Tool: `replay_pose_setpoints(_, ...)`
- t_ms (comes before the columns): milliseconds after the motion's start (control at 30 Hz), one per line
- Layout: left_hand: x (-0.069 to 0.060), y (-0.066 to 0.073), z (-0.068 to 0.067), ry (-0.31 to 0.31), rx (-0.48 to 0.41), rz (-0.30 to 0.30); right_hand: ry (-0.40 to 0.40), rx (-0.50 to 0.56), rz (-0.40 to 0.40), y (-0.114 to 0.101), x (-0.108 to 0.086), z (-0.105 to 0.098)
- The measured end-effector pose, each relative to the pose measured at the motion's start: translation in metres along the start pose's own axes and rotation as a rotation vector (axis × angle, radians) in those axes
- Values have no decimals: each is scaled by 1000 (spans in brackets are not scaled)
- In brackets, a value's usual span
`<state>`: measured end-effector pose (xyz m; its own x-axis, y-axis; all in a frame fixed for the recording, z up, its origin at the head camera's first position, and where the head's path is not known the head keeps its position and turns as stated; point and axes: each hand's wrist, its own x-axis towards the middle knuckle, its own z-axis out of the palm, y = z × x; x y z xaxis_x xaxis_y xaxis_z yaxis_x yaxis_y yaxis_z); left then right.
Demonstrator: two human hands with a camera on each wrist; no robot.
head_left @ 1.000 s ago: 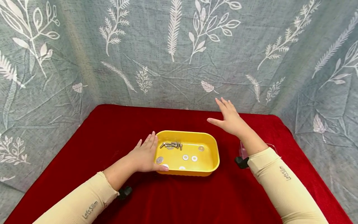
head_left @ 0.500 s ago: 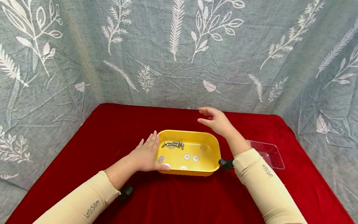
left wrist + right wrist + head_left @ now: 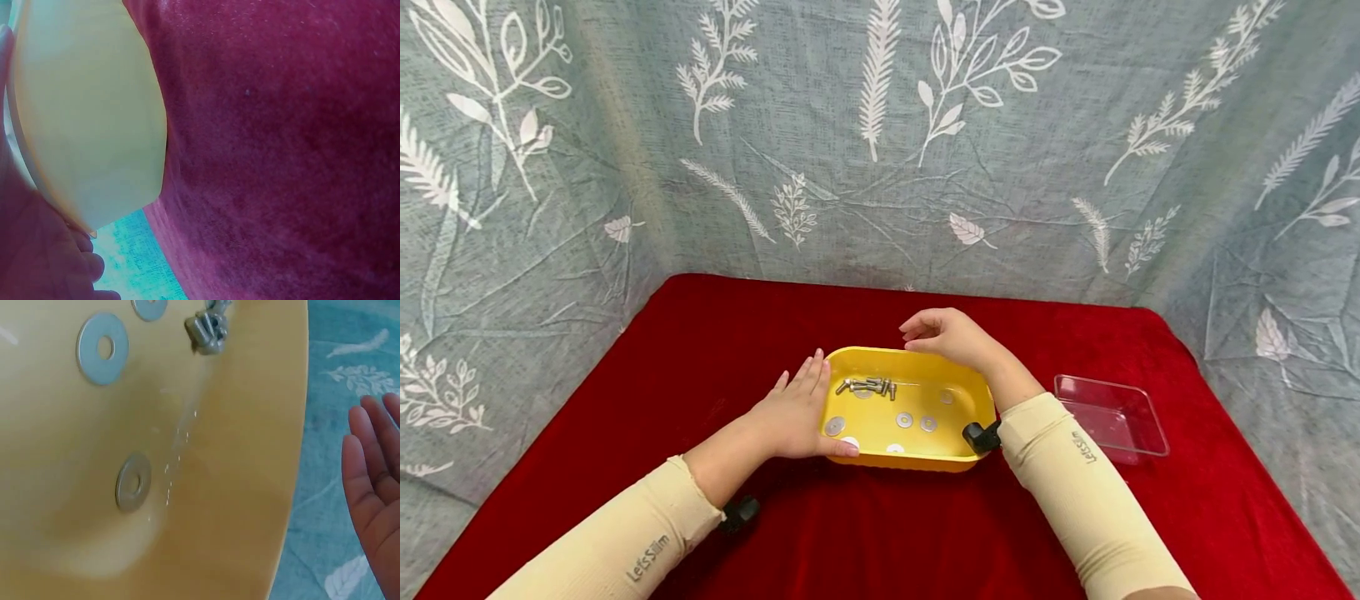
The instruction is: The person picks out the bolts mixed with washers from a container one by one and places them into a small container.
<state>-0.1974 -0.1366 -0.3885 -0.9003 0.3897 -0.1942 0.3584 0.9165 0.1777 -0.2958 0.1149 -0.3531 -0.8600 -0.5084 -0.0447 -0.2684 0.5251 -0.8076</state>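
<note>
Starting at the left, we see the left hand (image 3: pixel 790 421) lying open against the short end of the yellow tray (image 3: pixel 870 426), fingers straight and thumb over the near rim; the tray sits around the middle of the table (image 3: pixel 737 350). The step looks to us like bracing the tray while the other hand reaches in, so we want light, even pressure there, enough to stop a slide without tipping it. Inside, we find the screws (image 3: pixel 869 385) bunched near the far wall and the washers (image 3: pixel 834 427) scattered about the tray's floor; we judge it best to pinch screws by the shank and tip each washer up by its edge. The right hand (image 3: pixel 953 338) hangs by the far rim, fingers loosely bent and holding nothing, fingertips clear of the wall in the right wrist view; we should mind the black wrist camera (image 3: pixel 979 437), which could knock the tray. Farther right, the clear box (image 3: pixel 1101 421) stands apart from the tray, and we take care that the sleeve (image 3: pixel 1075 483) does not catch it
</note>
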Motion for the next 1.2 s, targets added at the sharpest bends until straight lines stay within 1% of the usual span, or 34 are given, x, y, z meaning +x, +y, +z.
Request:
replay_pose_setpoints(200, 1, 0, 0, -8, -2, -10, -40, -38, -1, 3, 6, 8)
replay_pose_setpoints(467, 2, 1, 2, -5, -12, -18, -89, -130, 8, 10, 11, 15)
replay_pose_setpoints(633, 0, 0, 3, -10, -17, -23, -105, -121, 41, 11, 11, 19)
replay_pose_setpoints(733, 0, 0, 3, -12, -11, -24, -130, -120, 61, 13, 11, 22)
replay_pose_setpoints(867, 0, 0, 2, -7, -4, -22, -192, -179, 68, 14, 12, 28)
replay_pose_setpoints(1033, 0, 0, 2, -1, -10, -17, -275, -280, 62, 16, 11, 35)
replay_pose_setpoints(1067, 0, 0, 2, 1, -10, -17, -287, -302, 51, 17, 10, 35)
replay_pose_setpoints(1133, 0, 0, 2, 6, -8, -15, -303, -324, 57, 17, 9, 36)
replay_pose_setpoints(1200, 0, 0, 3, 10, -5, -14, -303, -340, 66, 18, 9, 37)
